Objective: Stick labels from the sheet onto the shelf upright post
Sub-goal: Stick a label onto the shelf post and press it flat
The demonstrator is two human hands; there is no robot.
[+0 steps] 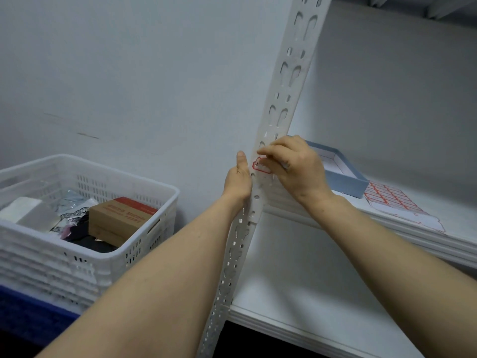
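Note:
A white perforated shelf upright post [284, 81] runs from the top centre down to the bottom. A white label with a red border [259, 166] lies on the post's face at mid height. My right hand [294, 166] covers most of the label, its curled fingers pressing on it. My left hand [238, 182] holds the post's left edge just beside the label, thumb pointing up. The label sheet [397, 202], white with red-bordered labels, lies flat on the shelf at the right, with some spots peeled bare.
A shallow blue-grey box [346, 177] sits open on the shelf [426, 239] behind my right hand. A white plastic crate [108, 257] at the left holds a brown carton and packets. A lower shelf board [296, 293] lies below. The grey wall is behind.

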